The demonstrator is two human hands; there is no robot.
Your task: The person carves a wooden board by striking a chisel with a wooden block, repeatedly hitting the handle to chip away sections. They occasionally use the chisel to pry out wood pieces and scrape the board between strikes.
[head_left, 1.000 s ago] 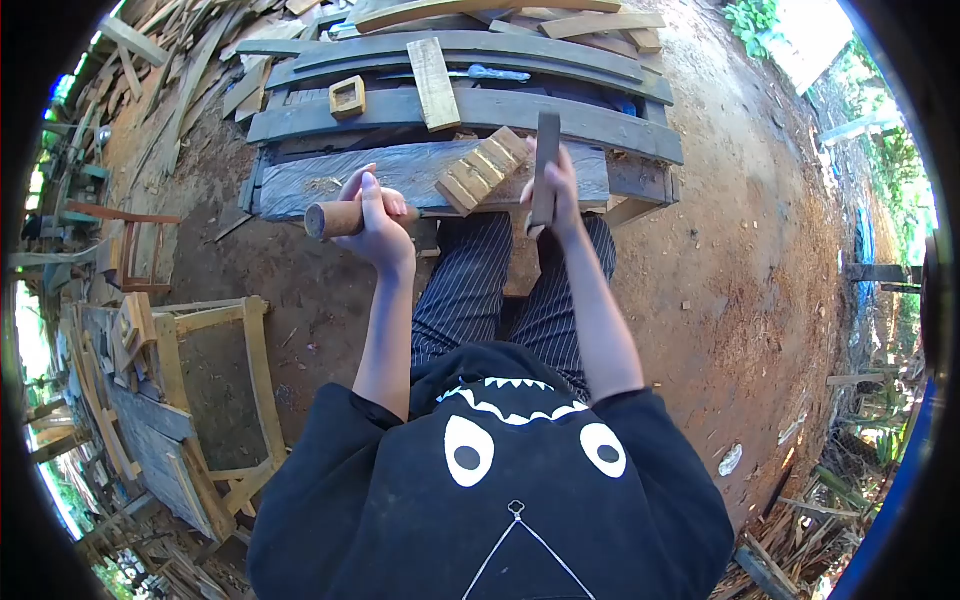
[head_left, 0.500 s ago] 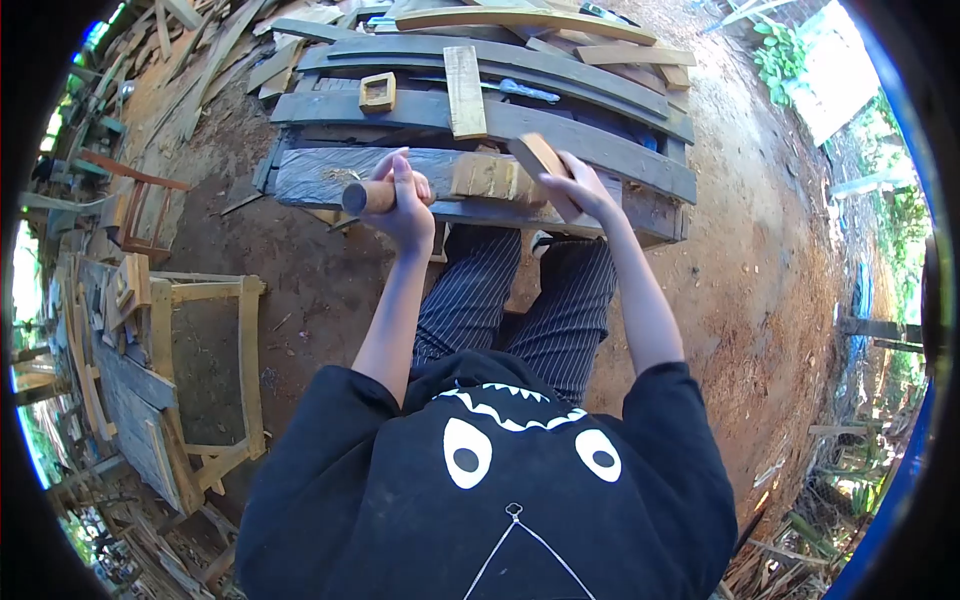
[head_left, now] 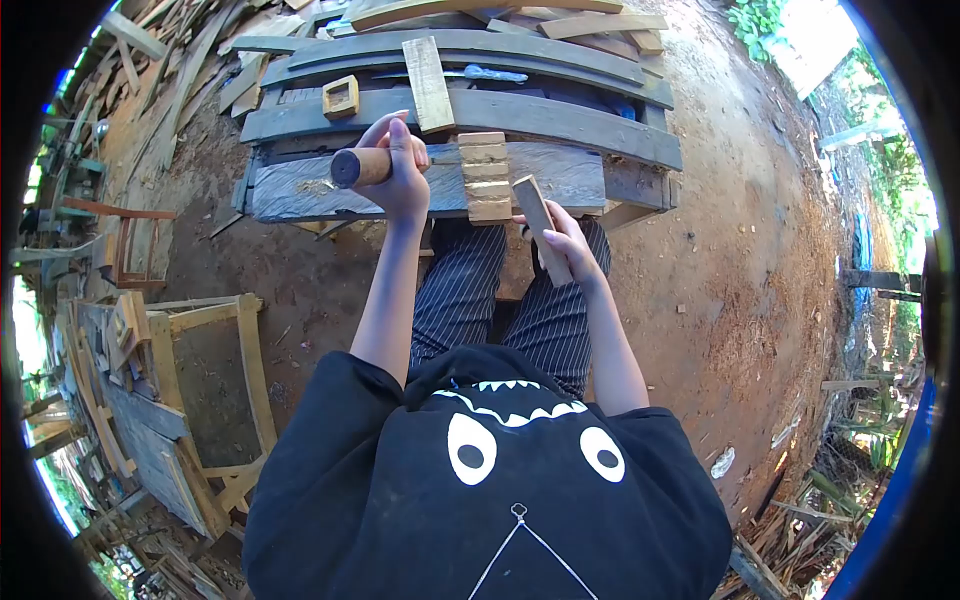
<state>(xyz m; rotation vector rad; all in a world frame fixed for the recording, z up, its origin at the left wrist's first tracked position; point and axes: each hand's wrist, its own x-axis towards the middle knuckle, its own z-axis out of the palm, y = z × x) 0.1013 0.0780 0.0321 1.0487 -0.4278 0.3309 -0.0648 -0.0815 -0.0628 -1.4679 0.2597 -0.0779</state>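
My left hand (head_left: pixel 400 170) is wrapped round a thick wooden cylinder (head_left: pixel 362 167), held over the left part of the bench's front plank (head_left: pixel 285 193). In my right hand (head_left: pixel 570 248) is a short flat wooden piece (head_left: pixel 540 222), tilted, near the plank's front edge. Between my hands a row of small wooden blocks (head_left: pixel 487 170) lies across the plank, its near end at the edge. Fingertips of my right hand show close beside that end.
Further back on the slatted bench (head_left: pixel 560 112) lie a pale board (head_left: pixel 428 85), a small hollow wooden frame (head_left: pixel 341 97) and a tool with a blue handle (head_left: pixel 492 74). A wooden frame stand (head_left: pixel 255 370) is at the left. Scrap timber (head_left: pixel 190 90) piles up behind.
The row of blocks has turned from lying along the plank to lying across it. My right hand has come down toward me with the flat wooden piece. My left hand keeps the cylinder.
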